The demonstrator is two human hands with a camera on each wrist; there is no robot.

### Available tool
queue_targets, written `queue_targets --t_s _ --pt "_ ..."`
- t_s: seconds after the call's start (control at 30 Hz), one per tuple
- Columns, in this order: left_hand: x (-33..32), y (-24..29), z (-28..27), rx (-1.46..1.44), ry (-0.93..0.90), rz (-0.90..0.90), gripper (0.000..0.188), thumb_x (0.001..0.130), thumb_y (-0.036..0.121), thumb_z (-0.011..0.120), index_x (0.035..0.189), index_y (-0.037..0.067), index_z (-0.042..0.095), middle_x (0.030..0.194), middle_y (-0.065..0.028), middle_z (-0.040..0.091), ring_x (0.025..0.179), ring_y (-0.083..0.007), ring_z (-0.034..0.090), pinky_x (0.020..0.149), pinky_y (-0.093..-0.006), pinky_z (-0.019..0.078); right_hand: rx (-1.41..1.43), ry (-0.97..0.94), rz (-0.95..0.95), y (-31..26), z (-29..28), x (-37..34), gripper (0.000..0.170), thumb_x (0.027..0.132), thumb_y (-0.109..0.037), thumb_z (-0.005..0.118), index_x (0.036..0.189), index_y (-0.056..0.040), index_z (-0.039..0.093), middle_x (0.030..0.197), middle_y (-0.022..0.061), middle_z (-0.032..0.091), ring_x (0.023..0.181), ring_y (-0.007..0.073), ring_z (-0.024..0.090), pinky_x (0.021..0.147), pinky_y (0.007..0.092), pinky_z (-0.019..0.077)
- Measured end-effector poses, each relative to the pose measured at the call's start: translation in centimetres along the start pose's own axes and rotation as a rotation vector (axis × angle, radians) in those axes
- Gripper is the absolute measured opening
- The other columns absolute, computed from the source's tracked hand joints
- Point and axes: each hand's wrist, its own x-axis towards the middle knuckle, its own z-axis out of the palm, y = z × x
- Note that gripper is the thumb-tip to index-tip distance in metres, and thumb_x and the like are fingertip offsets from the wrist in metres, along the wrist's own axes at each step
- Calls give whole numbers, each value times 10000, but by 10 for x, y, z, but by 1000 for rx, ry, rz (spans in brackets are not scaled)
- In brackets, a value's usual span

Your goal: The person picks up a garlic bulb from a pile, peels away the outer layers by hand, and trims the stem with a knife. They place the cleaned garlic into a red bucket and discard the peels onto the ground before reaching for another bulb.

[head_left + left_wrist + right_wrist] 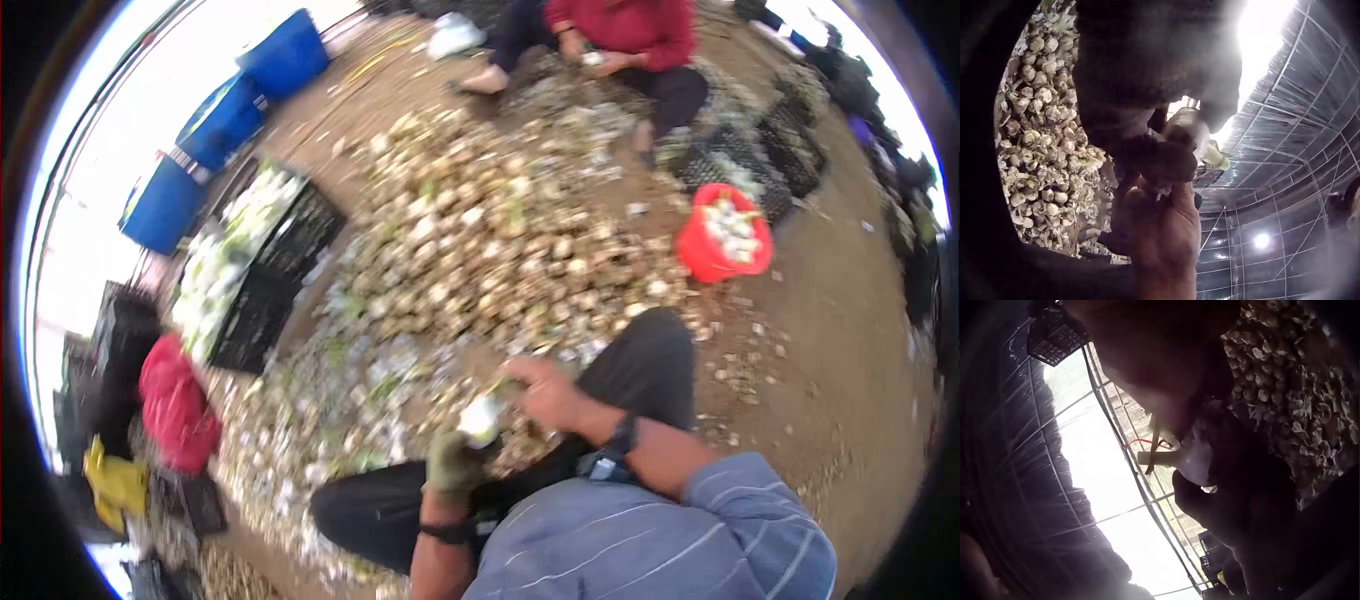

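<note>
My left hand (455,465), in a greenish glove, grips a white bulb (480,418) low over my lap. The bulb's pale green stem (1163,458) points out of the hand in the right wrist view. My bare right hand (555,395) is close beside the bulb, its fingers curled. From it a thin dark knife blade (1155,434) crosses the stem; its handle is hidden in the hand. In the left wrist view both hands are dark and overlap around the bulb.
A big heap of unpeeled bulbs (480,230) lies ahead, with peelings about my legs. A red bucket (690,250) of white bulbs stands right. Black crates (250,320) and blue tubs (160,205) line the left. Another person (630,30) sits across the heap.
</note>
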Motion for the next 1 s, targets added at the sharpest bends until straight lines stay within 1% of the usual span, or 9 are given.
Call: queue_targets --t_s 0.17,0.3,0.37,0.4,0.5,0.53,0.67,0.77,1.0 --pt "-4 9 -10 291 -113 41 670 823 296 594 1383 -51 470 1154 -109 633 969 -187 646 814 -312 545 -6 101 89 4 0 -2 153 925 -54 615 1072 -13 631 952 117 649 908 225 608 851 353 491" --pt "-13 14 -21 35 -72 3 576 851 325 583 1313 -13 526 1088 -94 647 937 -169 651 731 -274 559 405 303 274 -18 -3 12 56 969 -82 601 1012 -54 622 950 33 658 712 101 598 629 240 517" --pt "-19 15 -28 68 -2 33 567 850 350 599 1289 -3 540 1080 -98 655 942 -179 656 730 -277 561 551 495 272 -11 -10 23 80 968 -38 572 1032 -58 616 957 48 665 665 103 610 561 228 517" --pt "-20 16 -25 -30 11 40 531 861 321 605 1287 9 546 1075 -108 664 946 -196 663 763 -304 564 533 521 224 -24 -15 26 173 941 -92 625 1110 -60 623 1005 90 676 757 182 655 669 307 557" --pt "-17 15 -34 -123 49 109 505 880 283 596 1300 10 542 1093 -120 664 967 -212 664 810 -329 558 -259 -29 209 -54 0 26 339 914 -108 639 1241 -35 585 1003 87 679 866 207 647 794 348 547" --pt "-16 17 -38 -105 50 134 462 902 213 561 1315 8 541 1089 -104 661 983 -204 657 850 -329 546 -299 -272 -7 -39 12 23 466 866 -129 691 1309 -51 567 1061 104 663 908 231 643 827 342 529" --pt "-20 21 -37 82 151 184 427 900 73 530 1319 -4 564 1031 -36 641 838 -101 592 707 -229 485 -201 -145 -12 -70 20 29 365 844 -230 729 1162 -67 657 1008 142 652 944 294 628 849 392 497" --pt "-29 25 -35 580 159 204 407 900 83 562 1297 -5 589 953 3 622 761 -64 533 650 -197 432 -331 -308 -149 -71 31 23 309 838 -224 733 1092 -59 676 951 129 642 882 307 630 786 388 504" --pt "-35 24 -35 454 221 121 358 890 123 609 1221 -9 641 909 10 634 785 -52 553 692 -212 462 -553 -309 -447 -61 40 18 180 788 -132 741 944 -70 676 863 95 648 761 299 647 633 388 516"
